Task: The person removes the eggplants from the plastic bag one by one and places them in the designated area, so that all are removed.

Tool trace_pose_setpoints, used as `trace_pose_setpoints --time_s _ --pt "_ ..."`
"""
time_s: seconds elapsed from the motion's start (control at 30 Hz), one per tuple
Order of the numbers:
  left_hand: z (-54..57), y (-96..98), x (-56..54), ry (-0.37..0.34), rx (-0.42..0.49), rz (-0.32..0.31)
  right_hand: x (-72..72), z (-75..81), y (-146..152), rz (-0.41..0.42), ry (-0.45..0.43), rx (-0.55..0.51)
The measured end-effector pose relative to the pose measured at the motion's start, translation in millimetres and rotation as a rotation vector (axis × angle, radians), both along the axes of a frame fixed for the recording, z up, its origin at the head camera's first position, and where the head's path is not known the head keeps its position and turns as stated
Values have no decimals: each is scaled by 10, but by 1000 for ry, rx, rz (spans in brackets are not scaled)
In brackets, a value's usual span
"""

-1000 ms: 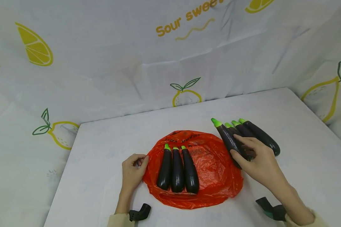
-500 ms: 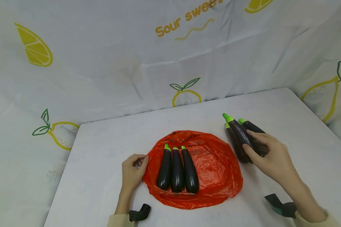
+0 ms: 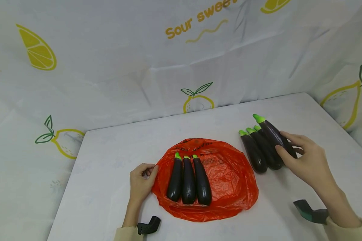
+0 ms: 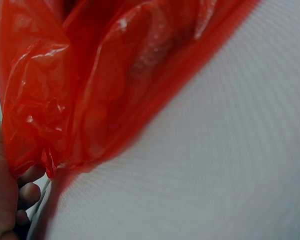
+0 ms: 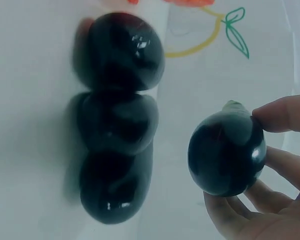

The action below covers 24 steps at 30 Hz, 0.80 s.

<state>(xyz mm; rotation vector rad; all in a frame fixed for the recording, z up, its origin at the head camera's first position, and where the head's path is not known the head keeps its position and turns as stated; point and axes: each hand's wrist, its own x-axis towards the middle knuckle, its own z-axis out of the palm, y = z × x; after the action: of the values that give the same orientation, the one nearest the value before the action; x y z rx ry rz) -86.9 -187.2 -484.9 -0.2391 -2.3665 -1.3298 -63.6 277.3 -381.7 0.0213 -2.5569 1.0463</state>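
Red plastic bag (image 3: 229,180) open, three eggplants (image 3: 188,182) side by side inside.

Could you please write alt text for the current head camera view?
A person's right hand holds one eggplant up near three others on a white table; the left hand pinches the edge of an open red bag holding three more.

Dim, soft light; glints on eggplants (image 5: 125,52); left wrist view blurred.

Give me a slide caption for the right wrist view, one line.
A right hand grips one eggplant beside a row of three more eggplants on a white table.
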Motion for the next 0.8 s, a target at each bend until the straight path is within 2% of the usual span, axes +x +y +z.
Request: trace_pose_setpoints --time_s 0.33,0.57,0.8 --pt "25 18 5 25 9 -7 -83 -26 241 -67 -29 7" --pt "22 10 0 11 -7 -3 -150 -60 392 -102 -35 20" --pt "11 -2 -4 -4 -14 -1 -191 -80 480 -136 -135 39"
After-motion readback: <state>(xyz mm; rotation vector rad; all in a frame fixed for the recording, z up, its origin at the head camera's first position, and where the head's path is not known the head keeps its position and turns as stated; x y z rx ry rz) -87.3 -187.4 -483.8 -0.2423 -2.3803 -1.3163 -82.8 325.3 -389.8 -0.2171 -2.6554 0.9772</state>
